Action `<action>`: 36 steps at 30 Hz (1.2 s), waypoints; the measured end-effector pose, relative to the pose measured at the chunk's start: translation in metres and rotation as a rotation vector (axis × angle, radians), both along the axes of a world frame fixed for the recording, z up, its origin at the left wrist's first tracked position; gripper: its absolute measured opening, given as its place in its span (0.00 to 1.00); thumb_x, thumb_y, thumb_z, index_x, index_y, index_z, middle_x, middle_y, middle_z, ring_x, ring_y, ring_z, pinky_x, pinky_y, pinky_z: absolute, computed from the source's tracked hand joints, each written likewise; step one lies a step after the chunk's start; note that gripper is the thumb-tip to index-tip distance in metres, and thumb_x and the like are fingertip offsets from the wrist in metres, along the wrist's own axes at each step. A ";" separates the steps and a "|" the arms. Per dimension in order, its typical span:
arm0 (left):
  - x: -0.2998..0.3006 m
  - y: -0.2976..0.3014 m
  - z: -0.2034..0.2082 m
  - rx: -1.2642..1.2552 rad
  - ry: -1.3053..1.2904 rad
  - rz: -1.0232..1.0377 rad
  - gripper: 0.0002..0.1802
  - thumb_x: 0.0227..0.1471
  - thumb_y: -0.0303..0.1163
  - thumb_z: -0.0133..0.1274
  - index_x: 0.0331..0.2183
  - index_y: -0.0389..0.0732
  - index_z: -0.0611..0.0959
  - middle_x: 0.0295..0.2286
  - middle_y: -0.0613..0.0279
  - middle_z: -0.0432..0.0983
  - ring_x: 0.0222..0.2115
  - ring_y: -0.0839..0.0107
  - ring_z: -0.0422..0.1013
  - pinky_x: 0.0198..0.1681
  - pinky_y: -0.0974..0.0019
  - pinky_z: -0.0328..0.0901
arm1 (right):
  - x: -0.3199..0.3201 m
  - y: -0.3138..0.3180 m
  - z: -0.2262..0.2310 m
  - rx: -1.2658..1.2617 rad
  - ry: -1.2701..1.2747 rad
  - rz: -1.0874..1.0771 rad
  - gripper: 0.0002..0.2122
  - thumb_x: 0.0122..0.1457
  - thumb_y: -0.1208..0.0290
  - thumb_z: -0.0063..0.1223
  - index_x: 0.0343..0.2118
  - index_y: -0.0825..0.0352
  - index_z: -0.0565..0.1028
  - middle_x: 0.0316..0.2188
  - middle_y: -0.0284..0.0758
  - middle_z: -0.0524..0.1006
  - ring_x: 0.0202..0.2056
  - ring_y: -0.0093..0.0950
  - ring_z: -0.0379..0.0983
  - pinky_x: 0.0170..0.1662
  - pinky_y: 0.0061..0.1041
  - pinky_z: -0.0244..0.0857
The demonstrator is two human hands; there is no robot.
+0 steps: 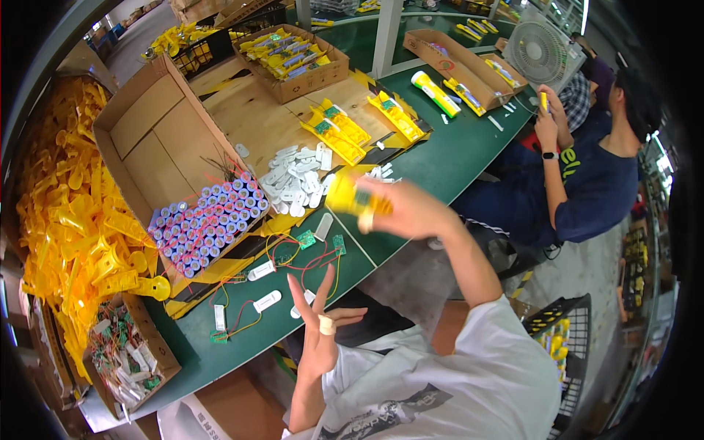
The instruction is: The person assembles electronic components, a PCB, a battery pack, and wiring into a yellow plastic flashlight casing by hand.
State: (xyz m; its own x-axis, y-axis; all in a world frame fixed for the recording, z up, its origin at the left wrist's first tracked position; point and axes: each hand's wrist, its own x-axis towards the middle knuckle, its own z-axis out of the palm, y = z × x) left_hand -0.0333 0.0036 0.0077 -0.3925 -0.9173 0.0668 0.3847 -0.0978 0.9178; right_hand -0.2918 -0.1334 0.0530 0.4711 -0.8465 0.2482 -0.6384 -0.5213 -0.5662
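Casing (345, 194), yellow with some green, blurred, found raised above the green table (447, 154) near its front edge, just right of a pile of white plastic parts (293, 180). Held in the right hand (407, 209), fingers and thumb closed on its right-hand end; exact finger placement not readable through the blur. Left hand (319, 337) open, fingers spread wide, tape (327, 325) around one of them, nothing seen in its grasp; located at the table's front edge beside a white piece (305, 301), contact with it impossible to tell. Just beyond, on the table: green circuit boards (339, 244) and white modules (262, 271) linked by red and yellow wires (317, 262). Farther left, a cardboard carton (150, 139) with rows of purple cells (213, 220) at its near end; past its left side, a heap of yellow shells (66, 198), and nearer, a small carton (165, 356) of wired boards (128, 352). Beyond the white pile, yellow half-casings (337, 139) laid out with green boards inside; behind these, a carton full of fitted casings (286, 53). To the right, a yellow-and-green flashlight (435, 93) on the table. At far right, a co-worker (594, 176) with a small yellow object (543, 103) in hand, near a grey-white fan (539, 48).
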 end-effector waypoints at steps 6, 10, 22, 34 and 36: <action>0.016 0.034 -0.041 0.014 -0.152 0.144 0.43 0.63 0.40 0.46 0.65 0.48 0.37 0.49 0.34 0.68 0.36 0.53 0.77 0.40 0.56 0.74 | -0.073 -0.132 -0.019 -0.273 0.099 -0.722 0.28 0.49 0.61 0.63 0.52 0.70 0.71 0.41 0.51 0.76 0.45 0.47 0.74 0.49 0.39 0.67; 0.033 0.060 -0.052 0.063 -0.267 0.254 0.25 0.64 0.34 0.46 0.56 0.32 0.63 0.41 0.45 0.76 0.35 0.62 0.77 0.39 0.63 0.72 | -0.063 -0.175 -0.025 -0.188 0.079 -0.760 0.24 0.47 0.58 0.65 0.45 0.67 0.78 0.40 0.49 0.78 0.44 0.46 0.74 0.48 0.40 0.68; 0.128 0.030 0.007 -0.126 -0.713 0.830 0.11 0.61 0.30 0.50 0.43 0.33 0.78 0.30 0.58 0.79 0.28 0.75 0.75 0.30 0.72 0.68 | -0.048 -0.145 -0.046 -0.508 0.168 -0.648 0.23 0.58 0.59 0.56 0.52 0.68 0.74 0.48 0.47 0.74 0.50 0.46 0.70 0.53 0.39 0.63; 0.256 -0.098 0.023 -0.006 -1.870 0.634 0.29 0.53 0.52 0.52 0.53 0.47 0.74 0.40 0.33 0.74 0.41 0.40 0.73 0.44 0.46 0.67 | 0.056 0.064 -0.073 0.108 -0.806 -0.300 0.08 0.56 0.83 0.53 0.39 0.74 0.78 0.35 0.34 0.77 0.36 0.21 0.72 0.42 0.20 0.65; 0.253 -0.090 0.027 -0.179 -1.867 0.699 0.27 0.54 0.48 0.54 0.51 0.46 0.75 0.36 0.37 0.74 0.39 0.42 0.73 0.42 0.47 0.67 | 0.062 0.082 -0.075 0.117 -0.850 -0.314 0.07 0.56 0.83 0.53 0.38 0.75 0.78 0.34 0.36 0.78 0.35 0.21 0.72 0.42 0.19 0.65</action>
